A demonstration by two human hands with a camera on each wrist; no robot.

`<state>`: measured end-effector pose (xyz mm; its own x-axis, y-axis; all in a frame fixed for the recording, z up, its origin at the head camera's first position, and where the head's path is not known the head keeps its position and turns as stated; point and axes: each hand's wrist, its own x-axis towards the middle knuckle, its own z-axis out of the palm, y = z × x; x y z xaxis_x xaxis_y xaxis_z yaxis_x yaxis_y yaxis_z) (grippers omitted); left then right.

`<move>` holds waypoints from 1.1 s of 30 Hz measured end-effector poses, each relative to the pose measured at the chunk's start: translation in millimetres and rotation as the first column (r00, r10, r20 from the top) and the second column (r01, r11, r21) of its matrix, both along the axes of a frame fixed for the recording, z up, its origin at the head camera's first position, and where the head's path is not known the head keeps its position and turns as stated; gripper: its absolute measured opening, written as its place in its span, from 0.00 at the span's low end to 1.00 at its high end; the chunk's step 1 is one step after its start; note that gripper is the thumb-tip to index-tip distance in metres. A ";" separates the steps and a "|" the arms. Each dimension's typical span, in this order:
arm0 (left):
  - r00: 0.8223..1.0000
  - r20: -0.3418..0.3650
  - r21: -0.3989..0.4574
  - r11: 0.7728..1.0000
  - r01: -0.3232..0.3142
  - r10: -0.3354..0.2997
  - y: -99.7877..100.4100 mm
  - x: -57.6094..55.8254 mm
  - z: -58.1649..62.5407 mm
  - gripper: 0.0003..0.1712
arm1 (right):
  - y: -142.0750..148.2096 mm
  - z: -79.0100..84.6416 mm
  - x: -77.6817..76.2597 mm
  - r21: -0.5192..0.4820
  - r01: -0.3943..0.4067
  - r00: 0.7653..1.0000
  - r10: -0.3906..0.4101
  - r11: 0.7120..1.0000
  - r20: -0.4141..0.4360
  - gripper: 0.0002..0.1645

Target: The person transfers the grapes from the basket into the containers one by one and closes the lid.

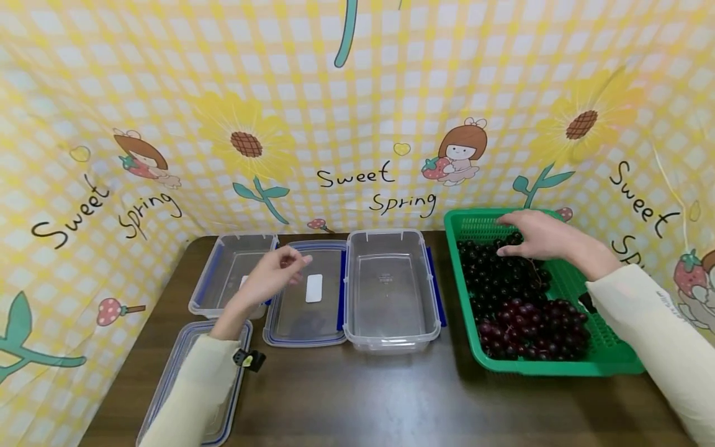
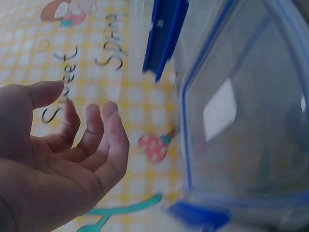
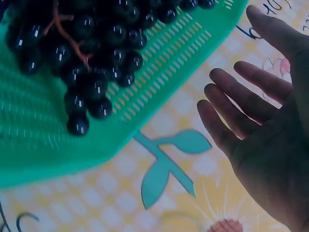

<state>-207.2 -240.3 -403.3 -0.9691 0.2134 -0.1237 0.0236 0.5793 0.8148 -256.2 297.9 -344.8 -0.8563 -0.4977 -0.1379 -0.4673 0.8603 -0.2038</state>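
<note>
Clearly, the right hand (image 1: 539, 236) is being the nearer one: at the upper right of the head frame it is hovering over the top end of the basket (image 1: 558, 367), its fingers spreading loosely and holding nothing. The black grapes (image 1: 491, 267) are lying just below and to the left of it in that frame, their long axis running roughly top to bottom along the basket's left side. In the right wrist view their narrow end is pointing toward the bottom of the frame, and a gap is showing between fingers and fruit. The red grapes (image 1: 536, 329) are sitting lower in the basket, stretching sideways. Left of centre, the left hand (image 1: 276, 273) is hanging above the lid (image 1: 304, 316), fingers curving loosely around nothing; the box (image 1: 391, 298) is standing on the surface (image 1: 402, 397) between it and the basket.
</note>
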 end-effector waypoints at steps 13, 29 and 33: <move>0.952 0.303 0.196 0.980 -0.026 -0.036 50.8 -3.9 -48.3 0.42 | -12.0 -48.4 -16.4 -0.039 0.073 0.987 -0.066 0.997 0.147 0.53; 0.899 0.436 0.369 0.917 -0.151 -0.027 58.3 -10.9 -70.9 0.45 | -18.5 -68.8 -24.2 -0.033 0.063 0.982 -0.056 0.997 0.178 0.54; 0.919 0.392 0.335 0.924 -0.183 0.040 57.7 -9.2 -59.7 0.44 | -17.9 -69.9 -25.0 -0.028 0.066 0.980 -0.059 0.997 0.189 0.55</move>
